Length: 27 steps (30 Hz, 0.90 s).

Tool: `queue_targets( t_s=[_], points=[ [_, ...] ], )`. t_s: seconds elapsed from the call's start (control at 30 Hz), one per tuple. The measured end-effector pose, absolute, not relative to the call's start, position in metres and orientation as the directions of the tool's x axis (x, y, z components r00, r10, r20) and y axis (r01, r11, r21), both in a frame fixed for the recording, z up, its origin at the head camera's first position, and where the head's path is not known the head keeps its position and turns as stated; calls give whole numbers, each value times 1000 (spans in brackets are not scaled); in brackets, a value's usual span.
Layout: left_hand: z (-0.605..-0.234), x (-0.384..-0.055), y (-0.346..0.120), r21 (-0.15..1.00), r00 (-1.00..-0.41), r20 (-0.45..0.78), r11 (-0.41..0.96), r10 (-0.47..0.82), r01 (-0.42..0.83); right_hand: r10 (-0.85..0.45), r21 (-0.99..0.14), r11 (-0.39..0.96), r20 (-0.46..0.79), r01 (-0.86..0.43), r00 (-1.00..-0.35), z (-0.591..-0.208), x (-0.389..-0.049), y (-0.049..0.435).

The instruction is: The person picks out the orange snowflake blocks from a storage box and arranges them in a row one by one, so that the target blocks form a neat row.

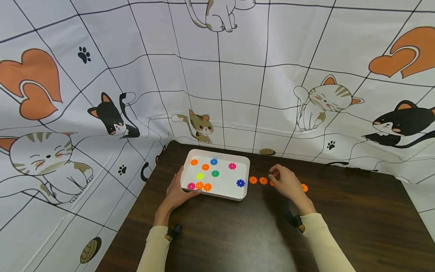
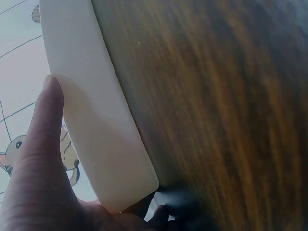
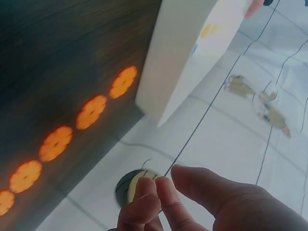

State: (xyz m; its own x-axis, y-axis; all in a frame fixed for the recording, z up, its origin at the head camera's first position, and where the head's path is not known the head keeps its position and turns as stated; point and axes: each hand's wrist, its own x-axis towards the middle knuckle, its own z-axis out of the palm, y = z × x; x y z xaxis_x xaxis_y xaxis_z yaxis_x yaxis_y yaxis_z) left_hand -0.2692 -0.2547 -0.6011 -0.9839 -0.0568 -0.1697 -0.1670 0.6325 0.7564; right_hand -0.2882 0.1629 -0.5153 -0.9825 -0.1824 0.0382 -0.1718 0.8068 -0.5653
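Observation:
At its left end, a shallow white tray (image 1: 217, 194) is held by my left hand (image 1: 176, 193), the thumb lying along the near wall and the fingers round the left side. Flat notched plastic discs lie scattered in it, among them a green disc (image 1: 215, 173), a yellow disc (image 1: 199, 176) and a dark blue disc (image 1: 240, 183). Right of the tray, several orange discs (image 3: 56, 143) form a row on the table. My right hand (image 1: 285, 182) is over that row, hiding part of it in the head view. Its fingers are loosely bent, and nothing shows between thumb and fingertips.
The dark wooden table (image 1: 224, 234) carries the tray near its back edge. A white sheet (image 1: 238, 83) printed with cats and grid lines hangs behind and to the left. Dark wrist devices sit on both arms.

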Motion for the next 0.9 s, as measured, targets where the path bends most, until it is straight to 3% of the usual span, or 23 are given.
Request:
queue_targets(
  t_s=[0.9],
  points=[
    [-600, -268, -256, 764, -983, -170, 622, -65, -173, -335, -525, 800, 14, -292, -942, -517, -289, 59]
  ],
)
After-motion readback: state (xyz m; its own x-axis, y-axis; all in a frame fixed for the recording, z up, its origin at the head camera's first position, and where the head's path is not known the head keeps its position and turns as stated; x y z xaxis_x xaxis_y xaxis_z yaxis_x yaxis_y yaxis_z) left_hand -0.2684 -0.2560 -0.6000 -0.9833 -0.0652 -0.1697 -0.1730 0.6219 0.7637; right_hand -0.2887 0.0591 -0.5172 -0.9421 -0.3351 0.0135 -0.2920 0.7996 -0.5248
